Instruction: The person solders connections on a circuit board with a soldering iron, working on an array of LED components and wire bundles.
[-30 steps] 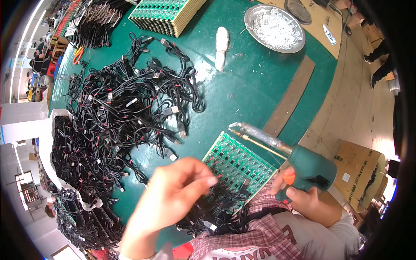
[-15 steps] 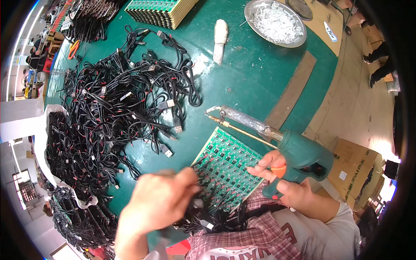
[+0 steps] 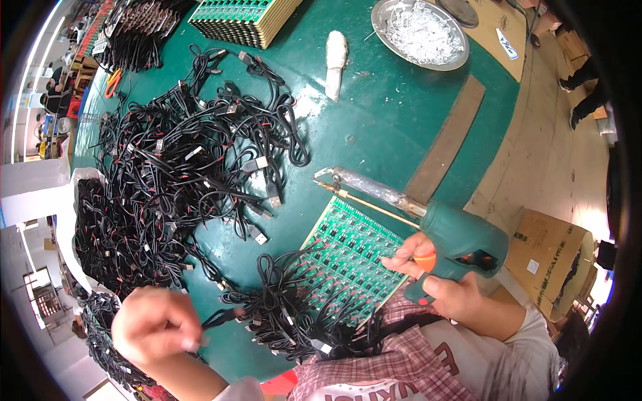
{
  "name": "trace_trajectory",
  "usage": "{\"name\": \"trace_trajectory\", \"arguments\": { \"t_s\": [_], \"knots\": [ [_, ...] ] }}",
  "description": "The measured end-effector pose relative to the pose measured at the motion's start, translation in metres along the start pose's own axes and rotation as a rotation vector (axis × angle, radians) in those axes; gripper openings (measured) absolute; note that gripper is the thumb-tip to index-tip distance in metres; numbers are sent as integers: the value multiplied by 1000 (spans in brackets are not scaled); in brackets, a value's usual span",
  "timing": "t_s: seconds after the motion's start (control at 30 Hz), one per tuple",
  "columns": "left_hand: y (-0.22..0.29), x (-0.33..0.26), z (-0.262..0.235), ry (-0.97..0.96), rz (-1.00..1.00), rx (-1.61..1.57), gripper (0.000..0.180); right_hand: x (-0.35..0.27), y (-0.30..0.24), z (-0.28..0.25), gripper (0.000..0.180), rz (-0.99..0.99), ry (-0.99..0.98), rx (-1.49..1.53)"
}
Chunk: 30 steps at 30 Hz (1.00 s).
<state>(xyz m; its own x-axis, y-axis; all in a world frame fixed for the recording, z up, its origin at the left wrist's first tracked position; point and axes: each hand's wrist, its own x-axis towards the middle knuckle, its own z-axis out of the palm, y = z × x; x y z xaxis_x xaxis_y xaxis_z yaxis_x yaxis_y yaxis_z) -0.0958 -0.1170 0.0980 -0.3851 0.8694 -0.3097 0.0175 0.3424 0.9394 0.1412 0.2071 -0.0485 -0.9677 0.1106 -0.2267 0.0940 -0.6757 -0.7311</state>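
Observation:
My right hand [image 3: 448, 284] is wrapped round the handle of a green soldering gun [image 3: 461, 240] with an orange trigger. Its metal barrel and thin brass-coloured feed tube point left, over the far edge of a green circuit board panel [image 3: 354, 257]. Several black cables [image 3: 301, 321] hang from the near-left side of this panel, with red wire ends on it. My left hand [image 3: 157, 327] is off to the left, its fingers curled and smeared by motion. The end of a blurred black cable [image 3: 224, 316] lies right beside its fingertips; whether they grip it cannot be made out.
A large heap of black USB cables [image 3: 194, 154] covers the table's left side. Beyond are a stack of circuit boards [image 3: 244, 23], a brush-like tool [image 3: 336, 63], and a metal dish of whitish flakes [image 3: 421, 33]. A flat brown strip [image 3: 448, 137] lies right of centre; a cardboard box [image 3: 548, 257] stands right.
My left hand has swung from the panel's near-left corner toward the lower left, uncovering the cables there. The right hand and soldering gun have shifted only slightly.

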Motion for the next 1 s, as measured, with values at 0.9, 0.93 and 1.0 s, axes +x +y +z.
{"name": "trace_trajectory", "arguments": {
  "t_s": [0.9, 0.93, 1.0],
  "knots": [
    [-70, 108, 165, 710, -42, 629, 16, -53, -34, -13, 10, 183, -179, -1132],
    [-71, 108, 165, 716, -39, 621, 16, -54, -33, -13, 10, 146, -173, -1164],
    [-73, 107, 166, 714, -48, 632, 16, -58, -33, -14, 9, 167, -169, -1188]
  ]
}}
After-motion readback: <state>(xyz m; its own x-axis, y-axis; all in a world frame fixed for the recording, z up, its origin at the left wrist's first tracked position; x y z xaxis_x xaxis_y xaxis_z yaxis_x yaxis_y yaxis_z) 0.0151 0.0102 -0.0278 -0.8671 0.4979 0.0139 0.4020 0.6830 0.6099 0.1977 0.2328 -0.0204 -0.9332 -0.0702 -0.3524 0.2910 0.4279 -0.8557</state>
